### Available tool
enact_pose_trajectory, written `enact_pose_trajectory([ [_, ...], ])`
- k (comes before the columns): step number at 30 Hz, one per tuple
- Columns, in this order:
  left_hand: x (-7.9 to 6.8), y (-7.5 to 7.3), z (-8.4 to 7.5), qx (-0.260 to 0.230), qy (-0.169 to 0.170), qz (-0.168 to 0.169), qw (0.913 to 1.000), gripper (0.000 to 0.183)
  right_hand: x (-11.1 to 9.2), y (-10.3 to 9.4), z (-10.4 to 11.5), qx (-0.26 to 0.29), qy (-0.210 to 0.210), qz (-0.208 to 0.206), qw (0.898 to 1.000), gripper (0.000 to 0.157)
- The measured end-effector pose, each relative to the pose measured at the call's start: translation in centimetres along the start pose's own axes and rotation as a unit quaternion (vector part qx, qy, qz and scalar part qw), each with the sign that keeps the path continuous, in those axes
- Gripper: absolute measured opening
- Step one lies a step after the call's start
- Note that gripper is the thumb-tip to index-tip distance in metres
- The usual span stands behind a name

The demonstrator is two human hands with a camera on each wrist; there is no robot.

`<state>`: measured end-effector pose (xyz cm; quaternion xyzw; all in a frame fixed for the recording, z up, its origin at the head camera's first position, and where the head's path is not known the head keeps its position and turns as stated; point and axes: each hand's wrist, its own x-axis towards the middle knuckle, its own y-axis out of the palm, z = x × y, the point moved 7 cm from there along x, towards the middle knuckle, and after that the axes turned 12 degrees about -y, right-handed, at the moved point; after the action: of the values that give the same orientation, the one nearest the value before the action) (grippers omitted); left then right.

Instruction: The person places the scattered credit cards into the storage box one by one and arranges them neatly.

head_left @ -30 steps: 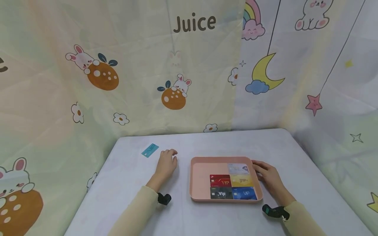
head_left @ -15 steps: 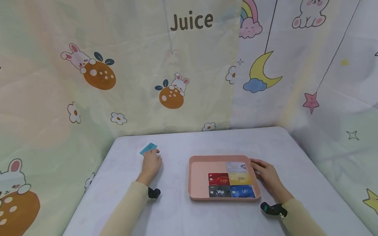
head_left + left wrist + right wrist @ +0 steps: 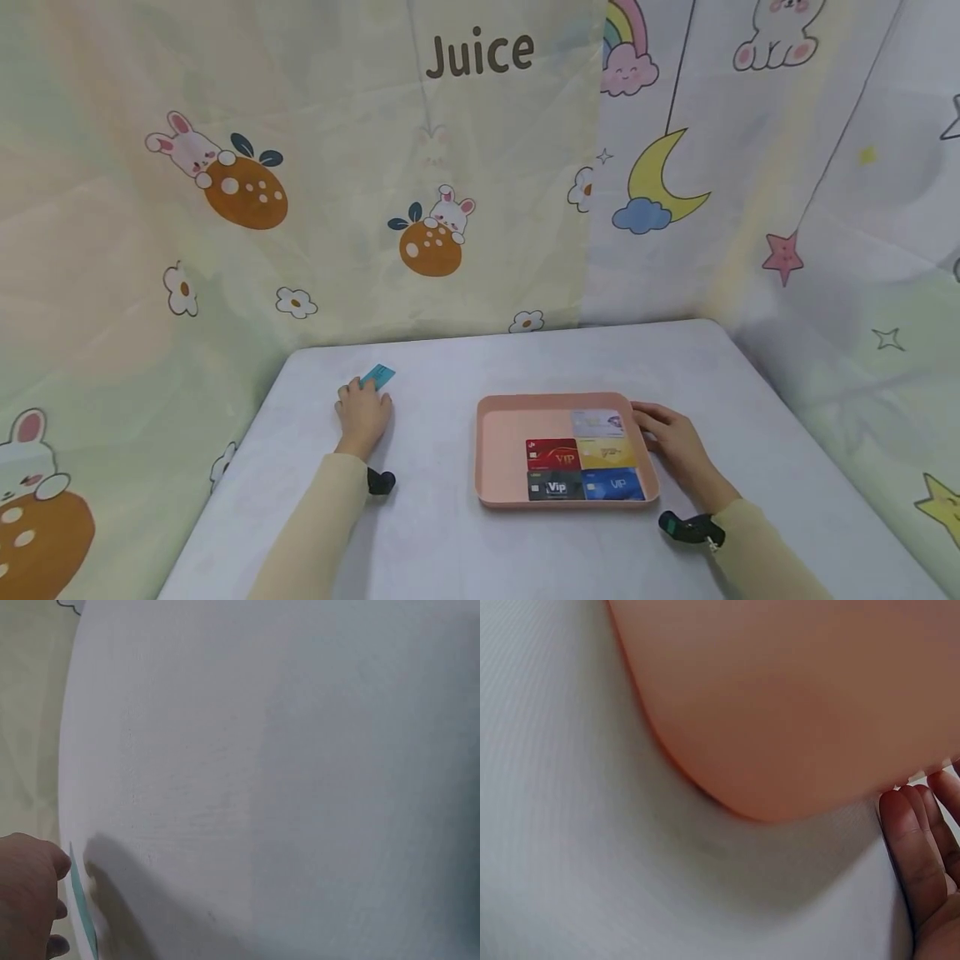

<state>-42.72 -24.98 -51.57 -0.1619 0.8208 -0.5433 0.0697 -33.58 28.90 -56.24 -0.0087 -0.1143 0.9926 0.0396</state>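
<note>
On the white table, at the back left, lies a teal card (image 3: pixel 381 375). My left hand (image 3: pixel 363 418) reaches over its near left end, fingers spread and touching or just above it; they hide part of the card. From the left wrist, the card (image 3: pixel 82 907) is a thin strip beside the hand (image 3: pixel 26 900). A pink tray (image 3: pixel 497 450) stands at the centre right. Against its right side rests my right hand (image 3: pixel 682 450), fingers fairly straight in the right wrist view, where the tray's corner (image 3: pixel 780 750) fills the top.
Inside the tray's right part lie a silver card (image 3: pixel 592 423), a red card (image 3: pixel 551 455), a yellow card (image 3: pixel 609 452), a black card (image 3: pixel 555 486) and a blue card (image 3: pixel 613 484), side by side. A printed curtain (image 3: pixel 337 167) hangs behind the table.
My left hand has moved left, from beside the teal card to its near left end. The card lies about where it was. My right hand stays at the tray's side.
</note>
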Motion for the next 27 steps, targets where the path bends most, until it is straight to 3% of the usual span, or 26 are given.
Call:
enact_pose_trajectory([
  [7,0.4,0.4,0.7,0.03,-0.026,0.013,0.9991,0.05,0.0,0.2,-0.1,-0.006,0.005,0.004,1.0,0.068],
  [15,0.8,0.4,0.7,0.016,-0.026,0.015,0.9994,0.025,0.1,0.0,0.1,-0.012,-0.001,0.007,1.0,0.066],
  [21,1.0,0.0,0.8,-0.027,-0.059,0.032,0.9974,0.012,0.1,0.0,0.2,-0.012,-0.002,0.006,1.0,0.065],
  [27,0.5,-0.8,0.7,-0.081,-0.102,0.047,0.9903,0.022,0.2,-0.1,0.0,-0.011,-0.002,0.003,1.0,0.064],
])
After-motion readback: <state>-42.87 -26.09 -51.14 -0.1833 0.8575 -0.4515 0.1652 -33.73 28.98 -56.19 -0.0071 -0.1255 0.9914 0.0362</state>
